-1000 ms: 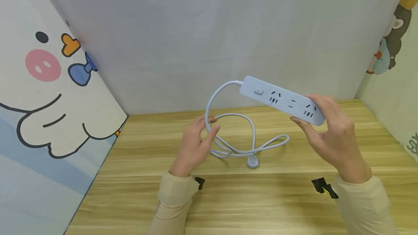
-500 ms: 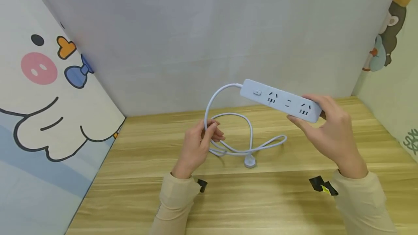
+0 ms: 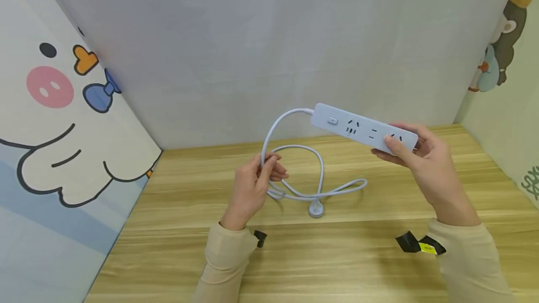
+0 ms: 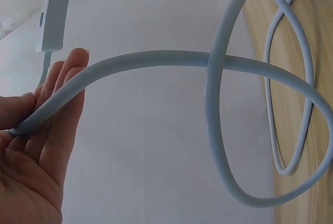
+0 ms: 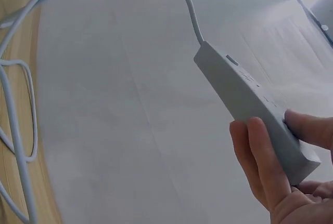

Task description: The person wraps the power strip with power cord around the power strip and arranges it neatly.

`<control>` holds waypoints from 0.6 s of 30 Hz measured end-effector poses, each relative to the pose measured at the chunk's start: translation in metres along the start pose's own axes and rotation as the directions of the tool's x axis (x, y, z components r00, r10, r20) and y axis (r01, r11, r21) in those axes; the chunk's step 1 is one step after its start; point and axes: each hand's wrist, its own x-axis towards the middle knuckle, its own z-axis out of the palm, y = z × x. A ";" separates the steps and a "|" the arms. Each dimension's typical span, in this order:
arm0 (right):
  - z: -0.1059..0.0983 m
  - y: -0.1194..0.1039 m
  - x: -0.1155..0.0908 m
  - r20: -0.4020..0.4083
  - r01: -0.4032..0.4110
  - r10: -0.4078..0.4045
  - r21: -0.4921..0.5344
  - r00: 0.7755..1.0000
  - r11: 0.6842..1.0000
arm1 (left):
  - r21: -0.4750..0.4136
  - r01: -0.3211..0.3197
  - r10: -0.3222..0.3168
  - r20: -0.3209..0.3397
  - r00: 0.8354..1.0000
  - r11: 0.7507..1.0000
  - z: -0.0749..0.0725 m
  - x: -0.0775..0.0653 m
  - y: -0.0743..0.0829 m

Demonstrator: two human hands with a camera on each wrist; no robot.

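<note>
A white power strip (image 3: 362,127) hangs in the air above the back of the table, its socket face towards the head camera. My right hand (image 3: 435,176) grips its right end, thumb on the socket face and fingers behind and below, as the right wrist view also shows of the strip (image 5: 250,99). From the strip's left end the white cord (image 3: 273,127) arches down to my left hand (image 3: 250,188), which pinches it between thumb and fingers. In the left wrist view the cord (image 4: 151,58) runs across the fingers and loops beyond. The plug (image 3: 316,209) lies on the table.
Loose loops of cord lie on the wooden table (image 3: 320,265) between the hands. A pale grey sheet (image 3: 273,50) stands behind the table. Printed cartoon panels flank it, the left panel (image 3: 54,153) and the right panel (image 3: 505,120).
My left hand has closed its thumb and fingers on the cord. My right thumb has moved from the strip's lower edge onto its socket face. The plug has shifted slightly left.
</note>
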 end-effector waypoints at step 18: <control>0.001 0.002 0.004 0.091 -0.011 -0.009 0.214 0.996 0.977 | -0.039 0.028 -0.027 0.019 0.999 0.999 0.001 0.001 0.002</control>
